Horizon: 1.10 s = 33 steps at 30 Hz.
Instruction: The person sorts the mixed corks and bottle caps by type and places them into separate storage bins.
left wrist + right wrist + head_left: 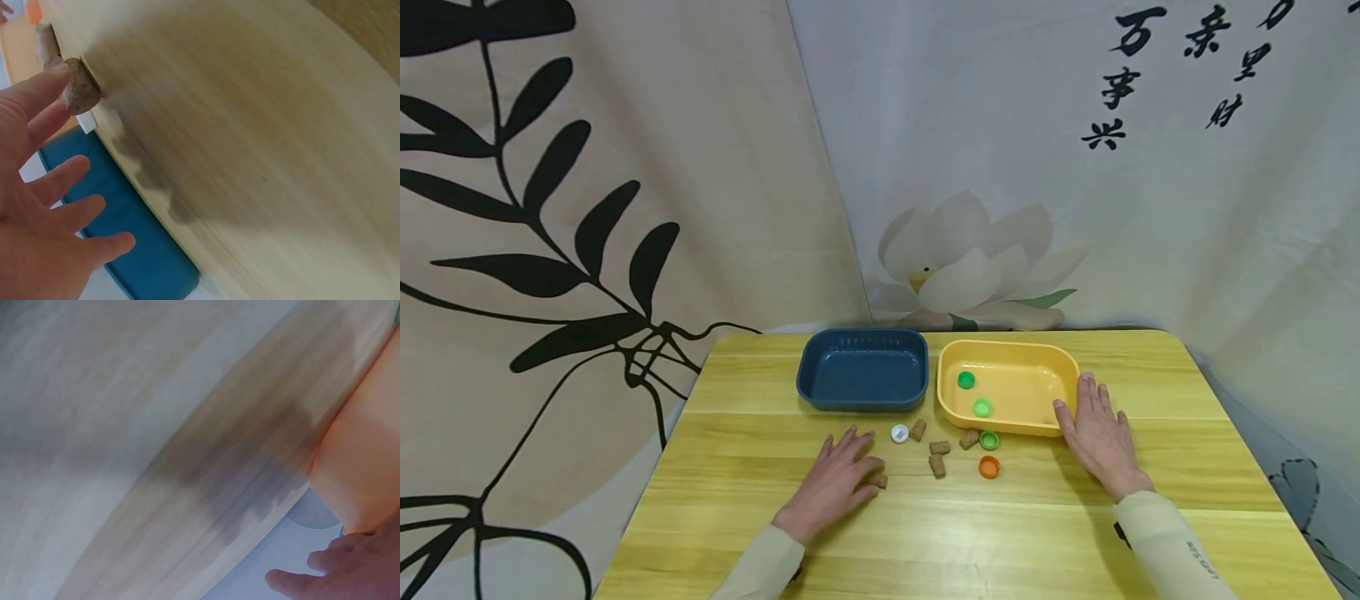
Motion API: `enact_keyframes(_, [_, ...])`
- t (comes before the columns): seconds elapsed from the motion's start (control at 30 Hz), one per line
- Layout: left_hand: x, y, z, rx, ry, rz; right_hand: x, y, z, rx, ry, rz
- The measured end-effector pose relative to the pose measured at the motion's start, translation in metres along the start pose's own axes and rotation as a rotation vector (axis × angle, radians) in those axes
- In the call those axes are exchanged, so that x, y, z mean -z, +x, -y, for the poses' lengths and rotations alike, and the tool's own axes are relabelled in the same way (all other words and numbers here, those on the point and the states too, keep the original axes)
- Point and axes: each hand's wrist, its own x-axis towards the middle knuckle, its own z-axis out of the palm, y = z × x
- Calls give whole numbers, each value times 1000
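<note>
My left hand (838, 483) is low over the table with its fingers spread. A brown cork (877, 481) lies between its thumb and index finger; the left wrist view shows the cork (81, 90) right at those fingertips, though firm contact is unclear. My right hand (1101, 433) rests at the right end of a yellow tray (1007, 348), thumb at the near corner and fingers extended along the side. Inside that tray lie a dark green cap (966, 380) and a light green cap (982, 407).
A dark blue tray (862, 404) stands left of the yellow one. In front lie several corks (937, 466), a white cap (900, 433), a green cap (989, 440) and an orange cap (988, 467). Printed curtains (737, 167) hang behind the wooden table (970, 542).
</note>
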Motion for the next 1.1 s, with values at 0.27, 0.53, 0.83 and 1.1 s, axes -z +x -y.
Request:
enact_keyframes(0.27, [-3, 1, 3, -22, 27, -30, 1, 1, 2, -1, 2, 3])
enact_keyframes(0.53, [-1, 1, 4, -3, 35, -47, 1, 0, 2, 2, 16, -1])
enact_keyframes(0.83, [14, -2, 5, 37, -10, -210, 0, -5, -4, 11, 72, -60])
enact_keyframes(1.1, [34, 16, 8, 79, -37, -333, 3, -7, 9, 39, 99, -121])
